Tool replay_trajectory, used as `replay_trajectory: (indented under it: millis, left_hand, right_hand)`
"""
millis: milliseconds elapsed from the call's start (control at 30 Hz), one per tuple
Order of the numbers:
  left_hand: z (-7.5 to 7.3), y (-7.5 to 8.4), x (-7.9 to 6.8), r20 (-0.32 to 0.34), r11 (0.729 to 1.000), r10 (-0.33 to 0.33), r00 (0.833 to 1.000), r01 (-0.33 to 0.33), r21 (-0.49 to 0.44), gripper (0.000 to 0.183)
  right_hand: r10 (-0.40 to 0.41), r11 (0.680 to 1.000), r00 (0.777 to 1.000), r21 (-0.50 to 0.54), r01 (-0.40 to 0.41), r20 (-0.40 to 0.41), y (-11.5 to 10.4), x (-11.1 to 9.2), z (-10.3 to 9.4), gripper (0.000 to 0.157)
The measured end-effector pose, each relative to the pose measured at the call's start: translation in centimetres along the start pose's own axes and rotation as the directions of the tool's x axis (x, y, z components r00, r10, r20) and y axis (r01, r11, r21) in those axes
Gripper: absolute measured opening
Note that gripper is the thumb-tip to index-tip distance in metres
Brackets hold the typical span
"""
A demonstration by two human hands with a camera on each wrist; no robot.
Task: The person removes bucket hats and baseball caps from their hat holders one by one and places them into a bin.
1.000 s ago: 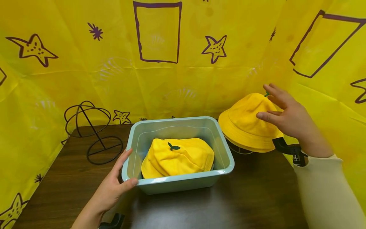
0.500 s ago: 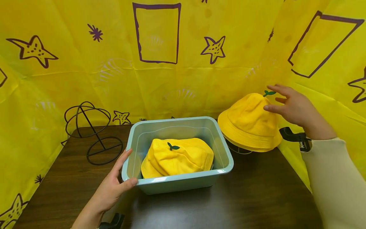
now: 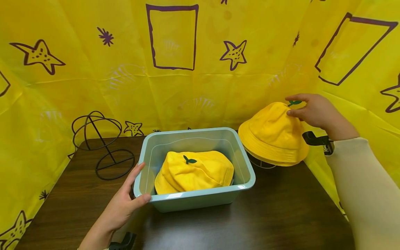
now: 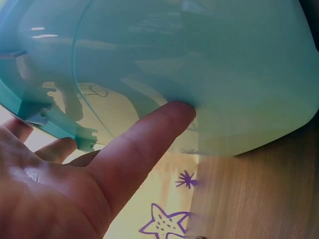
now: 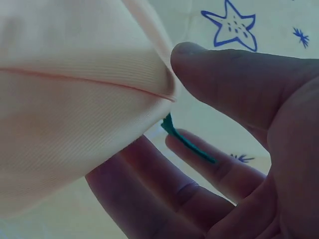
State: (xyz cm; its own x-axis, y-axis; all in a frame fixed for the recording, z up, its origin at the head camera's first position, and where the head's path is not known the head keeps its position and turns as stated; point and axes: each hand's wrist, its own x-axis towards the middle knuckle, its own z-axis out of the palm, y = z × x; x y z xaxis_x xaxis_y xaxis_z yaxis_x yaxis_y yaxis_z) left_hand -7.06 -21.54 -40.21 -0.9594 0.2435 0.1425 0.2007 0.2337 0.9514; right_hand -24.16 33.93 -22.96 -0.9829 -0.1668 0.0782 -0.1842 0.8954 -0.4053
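A yellow bucket hat (image 3: 270,133) with a green sprout on its crown sits on a stand at the right. My right hand (image 3: 318,109) is at the top of this hat, thumb and fingers spread on either side of the crown. In the right wrist view, the thumb (image 5: 224,79) is beside the crown's tip and the fingers reach behind the cloth, near the green sprout (image 5: 187,142). My left hand (image 3: 125,205) rests with extended fingers at the left front corner of a light blue plastic bin (image 3: 200,201). Another yellow hat (image 3: 197,172) lies inside the bin.
A black wire hat stand (image 3: 107,149), bare, is at the back left of the dark wooden table (image 3: 250,225). Yellow cloth (image 3: 125,45) printed with purple starfish hangs behind and at both sides. The bin stands between the two hat stands.
My right hand first drew back to the right from the hat, then came in close around the top of its crown. The left hand and the bin have stayed in place.
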Motion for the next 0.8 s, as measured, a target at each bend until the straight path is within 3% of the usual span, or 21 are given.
replay_trajectory:
  millis: [400,800]
  left_hand:
    - [0.0,0.1,0.0,-0.016,0.998,0.012,1.000,-0.011,0.056,0.085]
    - [-0.1,-0.2,-0.1,-0.025,0.996,0.012,1.000,-0.010,0.092,0.086]
  right_hand:
    - [-0.029,0.999,0.999,-0.040,0.030,0.017,0.2,0.9,0.5,0.043]
    - [-0.082,0.991,0.994,-0.115,0.074,-0.069,0.3,1.3,1.2,0.031]
